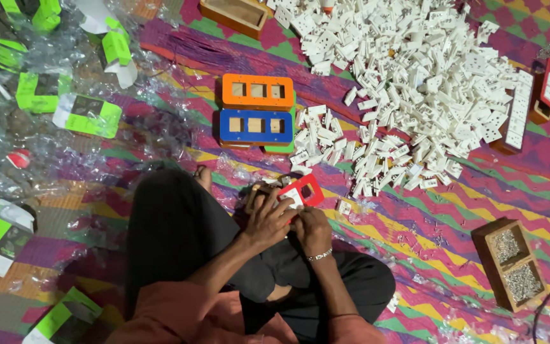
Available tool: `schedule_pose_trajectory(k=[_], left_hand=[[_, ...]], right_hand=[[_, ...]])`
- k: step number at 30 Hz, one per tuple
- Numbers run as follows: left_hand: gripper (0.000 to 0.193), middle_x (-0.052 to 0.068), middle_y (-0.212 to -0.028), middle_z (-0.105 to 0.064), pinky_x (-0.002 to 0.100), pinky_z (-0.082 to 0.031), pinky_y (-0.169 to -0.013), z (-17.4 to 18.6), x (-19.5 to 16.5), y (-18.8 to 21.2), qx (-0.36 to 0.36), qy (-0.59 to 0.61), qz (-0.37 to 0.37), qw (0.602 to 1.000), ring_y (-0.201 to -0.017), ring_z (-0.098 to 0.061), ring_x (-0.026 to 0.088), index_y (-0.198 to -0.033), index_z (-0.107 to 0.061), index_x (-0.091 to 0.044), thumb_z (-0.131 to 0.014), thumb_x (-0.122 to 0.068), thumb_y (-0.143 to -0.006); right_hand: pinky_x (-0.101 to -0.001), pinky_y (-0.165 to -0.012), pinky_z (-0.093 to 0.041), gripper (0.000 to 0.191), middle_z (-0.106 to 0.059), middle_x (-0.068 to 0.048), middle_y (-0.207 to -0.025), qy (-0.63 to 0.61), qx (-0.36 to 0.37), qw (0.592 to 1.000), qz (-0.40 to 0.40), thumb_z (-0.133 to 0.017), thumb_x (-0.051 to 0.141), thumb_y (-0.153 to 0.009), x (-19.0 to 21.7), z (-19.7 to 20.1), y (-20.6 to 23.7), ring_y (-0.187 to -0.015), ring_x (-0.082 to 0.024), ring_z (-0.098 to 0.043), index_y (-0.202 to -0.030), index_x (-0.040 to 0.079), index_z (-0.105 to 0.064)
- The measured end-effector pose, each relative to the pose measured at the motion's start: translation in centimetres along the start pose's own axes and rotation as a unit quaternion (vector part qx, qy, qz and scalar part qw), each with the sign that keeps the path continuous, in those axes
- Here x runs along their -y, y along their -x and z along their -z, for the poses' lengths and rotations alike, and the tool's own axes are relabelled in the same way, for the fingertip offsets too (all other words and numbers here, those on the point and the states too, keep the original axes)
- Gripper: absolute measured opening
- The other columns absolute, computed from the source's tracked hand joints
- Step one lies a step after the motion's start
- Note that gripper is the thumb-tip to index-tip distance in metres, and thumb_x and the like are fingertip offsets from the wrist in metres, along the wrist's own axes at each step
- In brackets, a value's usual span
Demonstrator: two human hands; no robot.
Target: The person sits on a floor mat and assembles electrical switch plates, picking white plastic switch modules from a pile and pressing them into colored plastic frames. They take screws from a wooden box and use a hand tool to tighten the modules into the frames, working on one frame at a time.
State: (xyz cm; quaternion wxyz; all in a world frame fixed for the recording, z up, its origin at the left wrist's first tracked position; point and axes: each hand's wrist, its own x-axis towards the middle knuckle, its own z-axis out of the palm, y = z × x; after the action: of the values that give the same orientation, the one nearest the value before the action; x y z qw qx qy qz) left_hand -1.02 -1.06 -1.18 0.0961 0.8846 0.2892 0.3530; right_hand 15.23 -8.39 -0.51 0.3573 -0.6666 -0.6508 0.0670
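Both hands together over the lap: left hand (267,215) and right hand (312,228) clamped on red frame (303,191), tilted up-right; white parts pile (415,83) lies ahead, right hand nearer.

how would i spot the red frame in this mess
Start at the big heap of white parts on the striped mat; below its near edge, both hands meet. The red frame sits between them, the only frame being held, unlike the stacked orange and blue ones.
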Motion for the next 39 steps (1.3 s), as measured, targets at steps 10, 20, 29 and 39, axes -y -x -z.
schedule_pose_trajectory(k=[10, 20, 29, 39], left_hand=[[0.032, 0.006, -0.122, -0.058, 0.054, -0.039, -0.095, 1.2, -0.1, -1.2, 0.004, 0.024, 0.038, 0.999, -0.135, -0.047, 0.035, -0.108, -0.071, -0.012, -0.077, -0.017, -0.078], [0.034, 0.011, -0.132, -0.055, 0.053, -0.038, -0.089, 1.0, -0.7, -1.3, 0.009, 0.009, 0.05, 0.999, -0.133, -0.047, 0.037, -0.108, -0.069, -0.012, -0.078, -0.014, -0.075], [0.04, 0.012, -0.135, -0.054, 0.055, -0.038, -0.09, 1.0, -1.1, -1.3, 0.008, 0.024, 0.059, 0.998, -0.132, -0.045, 0.038, -0.115, -0.069, -0.014, -0.081, -0.022, -0.078], [0.038, 0.008, -0.133, -0.056, 0.055, -0.039, -0.091, 0.8, -1.2, -1.0, 0.012, 0.037, 0.075, 0.996, -0.129, -0.047, 0.036, -0.112, -0.068, -0.015, -0.082, -0.026, -0.078]], right_hand=[[-0.0358, -0.076, -0.055, 0.028, -0.067, -0.012, -0.093, -0.144, -0.1, 0.969, -0.176, -0.075, 0.009, -0.089, 0.9, -0.5, -0.2, -0.085, -0.024, -0.067, -0.116, 0.002, -0.072], [-0.0271, -0.066, -0.057, 0.012, -0.067, -0.002, -0.083, -0.533, -0.102, 0.714, -0.443, -0.07, 0.012, -0.092, -0.9, -1.9, -0.1, -0.069, -0.011, -0.065, -0.1, 0.004, -0.069], [-0.031, -0.061, -0.052, 0.023, -0.058, -0.002, -0.076, -0.487, -0.07, 0.763, -0.419, -0.076, 0.013, -0.101, -2.5, -2.9, 0.6, -0.064, -0.011, -0.057, -0.088, 0.006, -0.058], [-0.032, -0.067, -0.057, 0.009, -0.072, -0.004, -0.089, -0.557, -0.043, 0.71, -0.428, -0.071, 0.009, -0.093, -0.6, -1.4, -0.8, -0.07, -0.013, -0.067, -0.098, 0.005, -0.065]])
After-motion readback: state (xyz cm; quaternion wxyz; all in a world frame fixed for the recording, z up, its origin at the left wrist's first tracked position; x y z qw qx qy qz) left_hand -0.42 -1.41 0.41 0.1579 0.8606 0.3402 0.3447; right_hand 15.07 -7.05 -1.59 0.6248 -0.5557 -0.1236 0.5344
